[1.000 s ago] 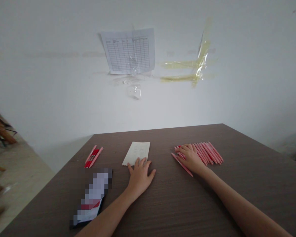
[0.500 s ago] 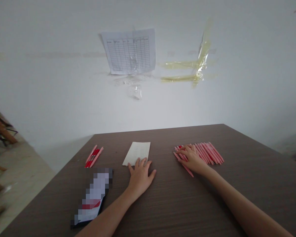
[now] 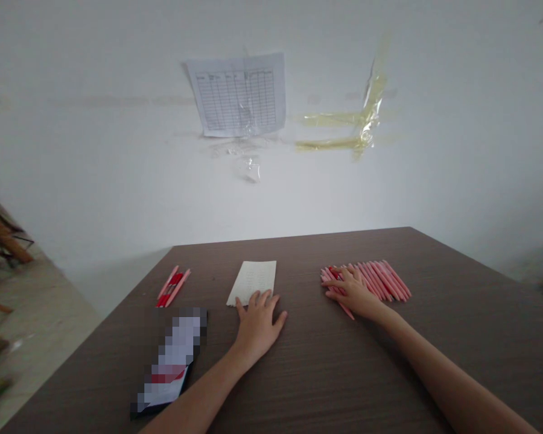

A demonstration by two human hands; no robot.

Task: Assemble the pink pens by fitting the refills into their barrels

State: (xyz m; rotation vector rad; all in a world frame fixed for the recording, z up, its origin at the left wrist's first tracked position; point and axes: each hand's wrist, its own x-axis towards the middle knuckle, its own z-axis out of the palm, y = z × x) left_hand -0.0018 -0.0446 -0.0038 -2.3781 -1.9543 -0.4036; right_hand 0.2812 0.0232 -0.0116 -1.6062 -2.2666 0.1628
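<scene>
Pink pens (image 3: 387, 281) lie in a row on the right of the bench (image 3: 308, 367), long axes running far-left to near-right. Right hand (image 3: 359, 297), nearer, covers the row's left end, fingers parted, no grip visible; left hand (image 3: 256, 328), fingers spread and empty, touches the paper sheet (image 3: 254, 277).

1. Slim pink pens (image 3: 384, 282) lie slanted side by side, under and to the right of my right fingers (image 3: 336, 283).
2. Cream paper (image 3: 256, 277) lies flat, near edge under my left fingertips (image 3: 254, 295).
</scene>
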